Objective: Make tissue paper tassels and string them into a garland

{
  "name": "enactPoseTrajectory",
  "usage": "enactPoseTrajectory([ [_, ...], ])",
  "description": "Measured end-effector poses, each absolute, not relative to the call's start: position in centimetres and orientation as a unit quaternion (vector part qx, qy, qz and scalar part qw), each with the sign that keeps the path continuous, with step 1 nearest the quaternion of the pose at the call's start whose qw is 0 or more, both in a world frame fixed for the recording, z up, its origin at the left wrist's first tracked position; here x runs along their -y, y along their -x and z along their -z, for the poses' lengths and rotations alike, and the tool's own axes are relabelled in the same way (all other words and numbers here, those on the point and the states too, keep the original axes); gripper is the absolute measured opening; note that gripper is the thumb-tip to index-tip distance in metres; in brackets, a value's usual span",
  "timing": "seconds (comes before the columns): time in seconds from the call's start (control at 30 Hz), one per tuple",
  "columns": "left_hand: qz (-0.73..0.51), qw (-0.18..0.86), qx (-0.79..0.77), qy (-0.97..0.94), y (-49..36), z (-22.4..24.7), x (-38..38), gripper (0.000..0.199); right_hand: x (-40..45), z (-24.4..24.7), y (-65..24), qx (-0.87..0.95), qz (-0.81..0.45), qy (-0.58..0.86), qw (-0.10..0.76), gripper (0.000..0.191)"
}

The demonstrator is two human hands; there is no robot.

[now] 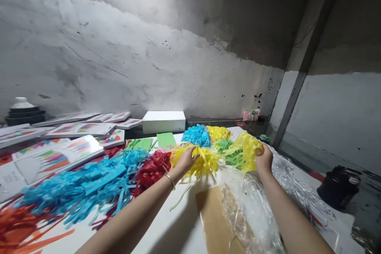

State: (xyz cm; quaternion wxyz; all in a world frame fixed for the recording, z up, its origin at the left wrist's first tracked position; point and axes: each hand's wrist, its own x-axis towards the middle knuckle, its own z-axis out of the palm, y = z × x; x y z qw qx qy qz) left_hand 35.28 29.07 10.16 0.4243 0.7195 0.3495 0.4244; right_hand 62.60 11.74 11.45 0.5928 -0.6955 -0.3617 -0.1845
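Note:
My right hand [264, 159] is closed on a bunch of yellow tissue-paper fringe [247, 151], lifted a little, with green strips [235, 158] hanging beside it. My left hand [186, 159], a bangle on its wrist, is at a second yellow fringe bundle [208, 162] on the white table [175, 210]. Its fingers are curled into the strips, partly hidden. Just left of that hand lies dark red fringe [150, 172]. Behind the hands are a blue bundle [196, 135], another yellow bundle [219, 133] and a small green one [223, 145].
A large blue fringe pile [89, 184] and orange strips [18, 226] spread at left. Printed flat boxes [80, 130] are stacked behind them. A white box [163, 122] stands by the wall. Brown cardboard [216, 218], clear plastic [256, 202] and a black container [338, 186] are on the right.

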Motion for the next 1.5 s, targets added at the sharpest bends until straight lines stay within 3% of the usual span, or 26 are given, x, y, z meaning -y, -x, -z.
enactPoseTrajectory([
  [0.1, -0.408, 0.444, -0.304, -0.737, -34.7, -11.0, -25.1, 0.028, -8.4, -12.5, -58.4, 0.538, 0.215, 0.625, 0.524, 0.016],
  [0.27, -0.343, 0.532, -0.221, -0.741, -31.5, -14.4, -18.1, 0.05, -2.2, -13.1, -49.2, 0.717, 0.254, 0.495, 0.419, 0.036],
  [0.4, -0.221, 0.631, -0.19, -0.719, -26.9, -14.9, -13.0, 0.043, 2.0, -13.1, -44.3, 0.778, 0.315, 0.422, 0.343, 0.044],
  [0.5, -0.19, 0.683, -0.188, -0.68, -22.7, -14.7, -9.9, 0.042, 3.8, -12.6, -41.8, 0.768, 0.325, 0.414, 0.366, 0.042],
  [0.7, -0.23, 0.74, -0.182, -0.606, -16.3, -13.6, -5.0, 0.065, 4.9, -10.8, -37.2, 0.74, 0.307, 0.406, 0.439, 0.047],
  [0.87, -0.202, 0.87, -0.132, -0.43, -14.3, -8.8, -0.7, 0.087, 4.5, -9.1, -34.2, 0.745, 0.306, 0.399, 0.438, 0.044],
  [0.97, -0.13, 0.901, -0.109, -0.4, -13.8, -5.7, 2.1, 0.086, 4.1, -8.0, -33.8, 0.75, 0.311, 0.406, 0.419, 0.038],
  [1.1, -0.189, 0.872, -0.138, -0.43, -13.1, -4.6, 3.8, 0.047, 4.5, -7.8, -35.6, 0.744, 0.326, 0.434, 0.389, 0.037],
  [1.2, -0.212, 0.851, -0.189, -0.441, -11.4, -5.2, 2.8, 0.029, 5.9, -8.5, -37.3, 0.73, 0.336, 0.469, 0.367, 0.042],
  [1.4, -0.222, 0.769, -0.337, -0.496, -2.3, -5.7, -1.2, 0.036, 7.8, -4.5, -33.5, 0.802, 0.293, 0.43, 0.294, 0.03],
  [1.5, -0.236, 0.515, -0.5, -0.655, 2.1, -5.3, -1.6, 0.041, 7.7, -0.6, -29.9, 0.833, 0.255, 0.401, 0.283, 0.03],
])
